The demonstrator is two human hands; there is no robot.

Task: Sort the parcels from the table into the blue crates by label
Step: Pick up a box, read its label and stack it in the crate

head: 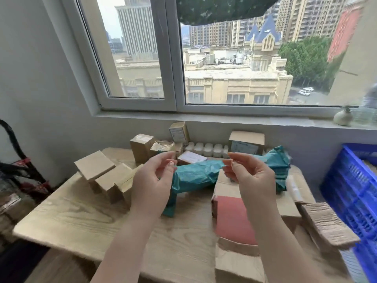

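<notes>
left hand (152, 180), right hand (256, 178): fingers loosely curled, holding nothing | long teal plastic parcel bag (195, 176) just behind both: soft, light, crinkly | hold its fat middle

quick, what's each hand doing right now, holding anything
Left hand: open, fingers loosely curled, holding nothing, raised above the teal parcel.
Right hand: open, loosely curled, holding nothing.

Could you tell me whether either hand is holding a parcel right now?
No, both the left hand and right hand hover empty above the teal parcel.
</notes>
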